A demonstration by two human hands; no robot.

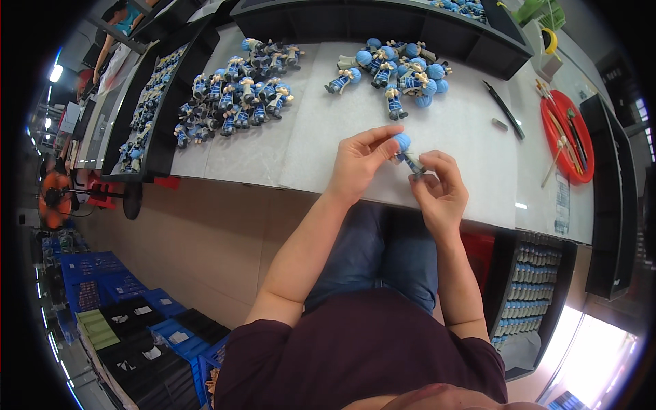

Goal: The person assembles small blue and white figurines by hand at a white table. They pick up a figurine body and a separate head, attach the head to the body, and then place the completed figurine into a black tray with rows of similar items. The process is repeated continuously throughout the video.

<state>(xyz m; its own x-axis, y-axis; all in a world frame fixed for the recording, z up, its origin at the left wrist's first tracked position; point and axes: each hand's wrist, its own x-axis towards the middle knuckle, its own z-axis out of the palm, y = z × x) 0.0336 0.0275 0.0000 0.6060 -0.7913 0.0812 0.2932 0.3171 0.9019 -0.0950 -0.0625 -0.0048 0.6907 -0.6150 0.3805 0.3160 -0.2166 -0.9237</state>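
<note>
Between my two hands, above the table's near edge, is a small figurine [412, 161] with a blue rounded head and a pale body. My left hand [361, 158] pinches it at the head end with thumb and fingers. At the other end, the fingers of my right hand [441, 188] close on its lower part. Part of the figurine is hidden behind my fingertips. Just beyond my hands, a heap of similar blue-headed figurines [394, 102] lies on the white table [311, 147]. A second, larger group of figurines [236, 92] lies to the left.
Right of my hands lie a black pen-like tool [504, 109], a grey block [499, 124] and a red tray [581, 174] holding brushes. Black bins [383, 33] stand along the back, left and right. A box with rows of figurines [526, 294] is low at right.
</note>
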